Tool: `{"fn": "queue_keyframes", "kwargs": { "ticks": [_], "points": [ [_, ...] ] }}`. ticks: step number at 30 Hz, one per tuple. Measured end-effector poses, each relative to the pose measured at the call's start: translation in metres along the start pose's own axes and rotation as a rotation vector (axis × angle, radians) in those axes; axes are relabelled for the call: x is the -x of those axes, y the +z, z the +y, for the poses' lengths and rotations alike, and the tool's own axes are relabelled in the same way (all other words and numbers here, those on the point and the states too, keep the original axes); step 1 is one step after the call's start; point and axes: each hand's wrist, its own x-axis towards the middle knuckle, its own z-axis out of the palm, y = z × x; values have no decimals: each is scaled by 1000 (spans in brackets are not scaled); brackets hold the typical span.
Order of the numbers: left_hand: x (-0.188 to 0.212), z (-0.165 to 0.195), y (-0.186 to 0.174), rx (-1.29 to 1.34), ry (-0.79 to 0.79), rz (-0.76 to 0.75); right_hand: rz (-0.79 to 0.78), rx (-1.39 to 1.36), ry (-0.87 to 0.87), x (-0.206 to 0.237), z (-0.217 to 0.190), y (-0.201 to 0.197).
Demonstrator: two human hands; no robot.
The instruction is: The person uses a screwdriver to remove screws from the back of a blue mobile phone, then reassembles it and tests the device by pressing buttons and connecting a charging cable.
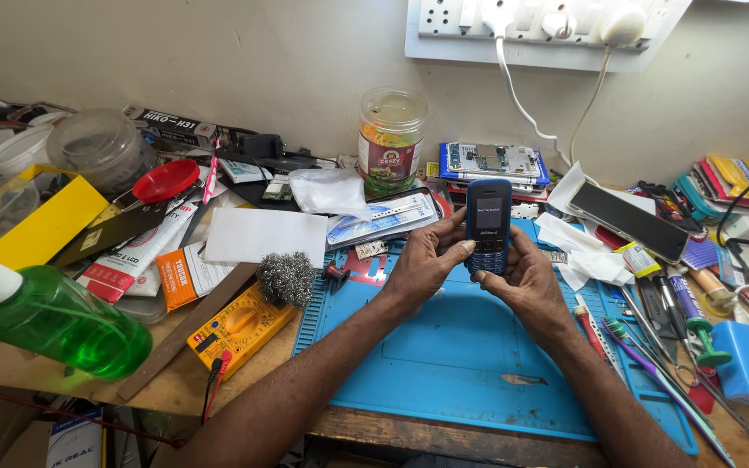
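A small dark blue keypad phone (488, 221) stands upright over the blue work mat (461, 364), held between both hands. My left hand (425, 263) grips its left side, thumb on the keypad. My right hand (526, 279) cups its right side and lower edge, thumb by the keys. The screen is dark.
A yellow multimeter (238, 328), steel wool (285, 277) and a green liquid bottle (54, 322) lie left. A clear jar (390, 139) and circuit boards (491, 162) stand behind. A smartphone (628, 221), screwdrivers and tweezers (661, 355) lie right. A power strip (539, 26) hangs on the wall.
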Motion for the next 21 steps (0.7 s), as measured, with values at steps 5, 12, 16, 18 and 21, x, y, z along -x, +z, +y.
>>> {"fn": "queue_keyframes", "kwargs": {
  "ticks": [5,12,16,18,21],
  "points": [
    [0,6,3,54,21,-18,-55,-144,-46,-1,1,0],
    [4,14,6,22,-16,-16,1,-29,78,0,-3,-2],
    [3,14,6,45,-44,1,4,-10,80,0,-5,-2],
    [2,14,6,21,-55,10,5,4,81,1,-7,-2],
    [3,15,6,-3,-61,10,9,13,82,3,-10,-1]
  ]
}}
